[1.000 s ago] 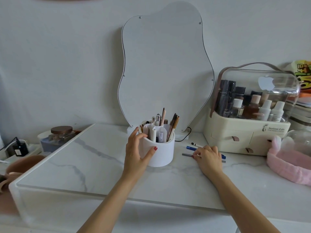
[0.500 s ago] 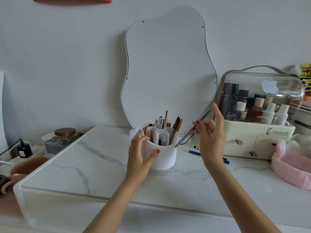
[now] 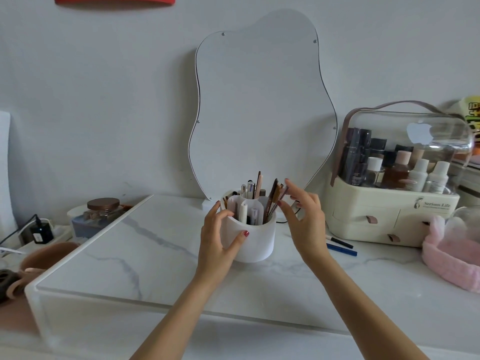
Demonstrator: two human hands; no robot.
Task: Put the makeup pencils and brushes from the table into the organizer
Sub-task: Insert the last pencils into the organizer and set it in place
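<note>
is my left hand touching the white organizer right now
Touching. The head view shows the left hand wrapped around the side of the white organizer, thumb pressed flat on its front wall and fingers curled at its rim.

Single head-worn view, looking forward and down.
It faces the wall close over the table, mirror centred.

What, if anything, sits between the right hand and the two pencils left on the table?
Nothing visible. The right hand is at the organizer rim; the black-tipped pencil and blue pencil lie on open table just beyond that wrist, in front of the cosmetics case.
</note>
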